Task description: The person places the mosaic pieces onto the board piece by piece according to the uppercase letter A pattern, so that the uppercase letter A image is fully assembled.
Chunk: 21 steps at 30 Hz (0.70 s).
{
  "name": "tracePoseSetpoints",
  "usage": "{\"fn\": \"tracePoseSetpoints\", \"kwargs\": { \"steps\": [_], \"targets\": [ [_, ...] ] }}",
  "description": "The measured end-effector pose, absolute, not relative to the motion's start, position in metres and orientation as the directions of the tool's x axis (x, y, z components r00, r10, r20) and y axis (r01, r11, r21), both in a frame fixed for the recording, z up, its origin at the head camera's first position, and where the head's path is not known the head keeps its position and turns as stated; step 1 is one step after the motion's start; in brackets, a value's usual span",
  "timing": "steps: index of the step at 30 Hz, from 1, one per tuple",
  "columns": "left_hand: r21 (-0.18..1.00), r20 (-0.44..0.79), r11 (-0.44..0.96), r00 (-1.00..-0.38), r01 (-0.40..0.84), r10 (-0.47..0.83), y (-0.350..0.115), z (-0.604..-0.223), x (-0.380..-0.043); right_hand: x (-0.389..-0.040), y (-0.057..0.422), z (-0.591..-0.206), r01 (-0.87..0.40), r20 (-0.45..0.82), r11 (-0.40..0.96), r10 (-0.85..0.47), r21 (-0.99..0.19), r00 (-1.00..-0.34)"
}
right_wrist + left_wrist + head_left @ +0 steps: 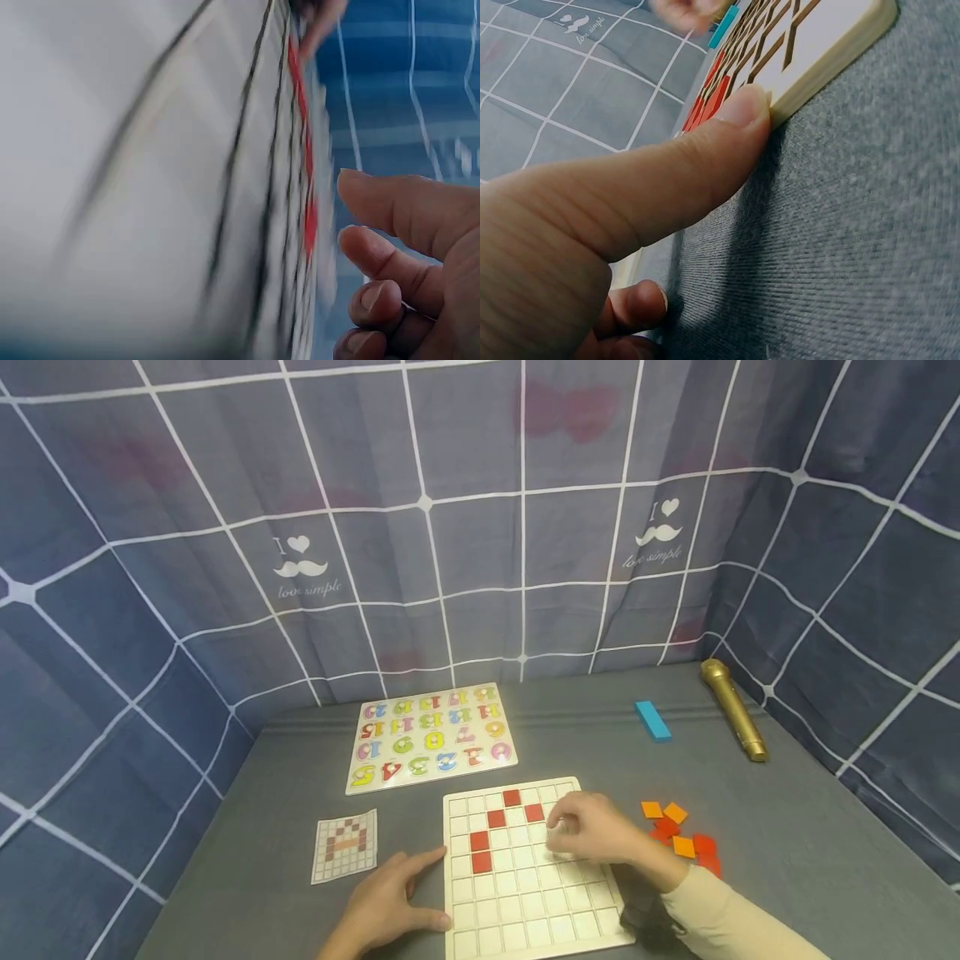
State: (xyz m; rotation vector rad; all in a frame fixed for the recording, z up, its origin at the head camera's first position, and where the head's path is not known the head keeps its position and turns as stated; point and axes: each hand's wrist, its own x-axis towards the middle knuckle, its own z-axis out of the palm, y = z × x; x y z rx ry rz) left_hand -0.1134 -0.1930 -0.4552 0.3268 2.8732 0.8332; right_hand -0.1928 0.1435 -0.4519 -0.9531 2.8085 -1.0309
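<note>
A pale wooden grid board [531, 907] lies in the middle of the table, with several red square tiles [481, 862] set in its upper cells. My left hand [393, 889] rests at the board's left edge, thumb and forefinger spread. In the left wrist view its thumb [682, 176] touches the board's rim. Over the board's upper right cells hovers my right hand [592, 831]. Its thumb and forefinger stand apart in the right wrist view, with nothing between the fingertips [354, 240], and the other fingers hang loosely curled.
A small pattern card [330, 865] lies left of the board. Behind it is a number puzzle board [408, 782]. Loose orange tiles [683, 847] and red tiles [705, 843] are scattered at the right. Farther back are a blue block [653, 722] and a gold microphone [735, 710].
</note>
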Motion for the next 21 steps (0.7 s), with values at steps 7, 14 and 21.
{"fn": "tracePoseSetpoints", "kwargs": {
  "steps": [7,14,21],
  "targets": [
    [0.525,-0.059,0.834,-0.971,0.166,0.231,-0.197,-0.449,-0.113,-0.183,0.242,-0.464,-0.477,0.304,0.698,-0.368,-0.535,-0.879],
    [0.56,-0.1,0.818,-0.97,0.13,0.223,-0.196,-0.454,-0.113,-0.175,0.276,-0.466,-0.543,0.344,0.723,-0.425,-0.427,-0.837],
    [0.559,-0.089,0.812,-0.962,0.168,0.26,-0.194,-0.456,-0.114,-0.169,0.281,-0.472,-0.569,0.382,0.714,-0.433,-0.408,-0.816]
  ]
}}
